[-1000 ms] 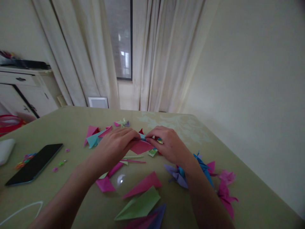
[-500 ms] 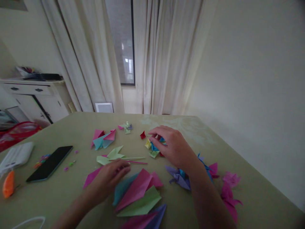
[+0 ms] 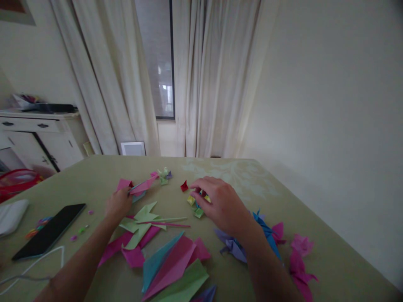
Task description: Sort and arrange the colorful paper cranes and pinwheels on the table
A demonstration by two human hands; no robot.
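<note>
My left hand (image 3: 120,204) reaches to the back left of the table, its fingers closed on the edge of a pink and light-blue folded paper piece (image 3: 144,187), which tilts up. Over a cluster of small folded papers hovers my right hand (image 3: 217,201), thumb and index finger apart. Around its fingertips lie a small red folded paper (image 3: 184,186), a yellow one (image 3: 190,200) and a green one (image 3: 199,213); the palm hides part of the cluster. Between my arms are green paper leaves with thin stems (image 3: 145,214) and large pink, green and blue folded papers (image 3: 171,268).
Purple (image 3: 233,246), blue (image 3: 267,235) and pink origami (image 3: 300,266) lie by my right forearm. A dark phone (image 3: 48,230), small beads (image 3: 82,230), a white cable (image 3: 62,251) and a white device (image 3: 12,216) are at left. A small paper cluster (image 3: 163,176) sits at the back.
My left hand has moved forward and left from the green stems and taken hold of the pink and light-blue paper, tilting it. My right hand stays over the small papers. The view has shifted slightly.
</note>
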